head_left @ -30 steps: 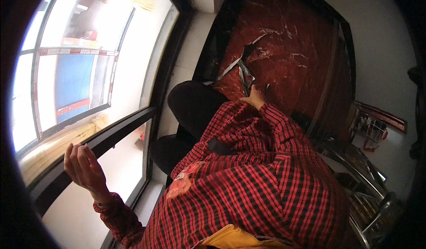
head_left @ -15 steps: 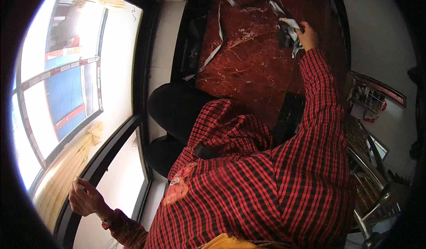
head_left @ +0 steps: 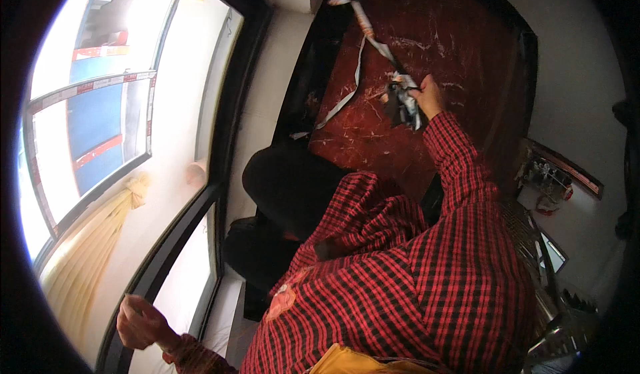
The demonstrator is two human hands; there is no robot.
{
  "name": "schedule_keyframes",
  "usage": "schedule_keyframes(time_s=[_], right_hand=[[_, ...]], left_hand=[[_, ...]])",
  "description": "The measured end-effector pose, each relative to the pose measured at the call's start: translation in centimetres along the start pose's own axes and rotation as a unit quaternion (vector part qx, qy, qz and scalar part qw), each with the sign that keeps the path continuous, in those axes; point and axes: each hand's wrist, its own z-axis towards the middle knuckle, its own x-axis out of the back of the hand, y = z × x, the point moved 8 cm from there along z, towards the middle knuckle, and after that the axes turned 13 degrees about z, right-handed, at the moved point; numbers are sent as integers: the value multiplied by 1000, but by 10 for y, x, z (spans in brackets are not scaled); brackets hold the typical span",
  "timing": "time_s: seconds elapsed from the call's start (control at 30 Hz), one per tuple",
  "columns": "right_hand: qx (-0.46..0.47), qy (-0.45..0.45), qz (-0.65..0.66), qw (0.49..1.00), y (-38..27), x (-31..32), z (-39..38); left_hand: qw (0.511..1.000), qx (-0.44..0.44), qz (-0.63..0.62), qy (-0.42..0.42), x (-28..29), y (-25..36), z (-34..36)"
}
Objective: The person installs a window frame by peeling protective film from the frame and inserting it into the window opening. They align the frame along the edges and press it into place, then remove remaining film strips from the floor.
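My right hand (head_left: 429, 97) is closed round a crumpled bunch of black-and-white strips (head_left: 401, 101), which look like peeled tape or film. It is over a dark red marble-patterned surface (head_left: 393, 151). From the bunch a long pale strip (head_left: 363, 22) trails to the far edge, and a thin white strip (head_left: 351, 96) bends back toward my knees. Low at the left, my left hand (head_left: 143, 324) is in front of the black window frame (head_left: 175, 241), its fingers curled together. Whether anything is pinched in them is hidden.
A bright window (head_left: 93, 127) with tied cream curtains (head_left: 100, 241) fills the left. My black-clad legs (head_left: 293, 187) are bent beside the red surface's near edge. At the right are a grey wall (head_left: 573, 87), a small framed item (head_left: 563, 167) and metal railings (head_left: 533, 254).
My right hand has moved nearer and to the left with the bunch, pulling the strips along. My left hand has dropped slightly and shifted right. The view has turned a little.
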Motion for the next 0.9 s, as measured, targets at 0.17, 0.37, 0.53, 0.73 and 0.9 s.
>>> schedule_keyframes(time_s=[0.17,0.37,0.53,0.73,0.9], right_hand=[[-203,-134,236,941,29,-66,-9],[-276,-277,384,836,34,-81,-36],[-178,-154,436,868,62,-15,1],[5,6,188,982,71,34,41],[4,34,369,929,52,38,85]], left_hand=[[1000,-13,12,11,17,-12,-22],[999,-33,-13,-8,58,-13,-21],[999,-20,-6,-39,87,11,6],[996,0,-93,7,105,68,53],[986,15,-151,76,103,112,94]])
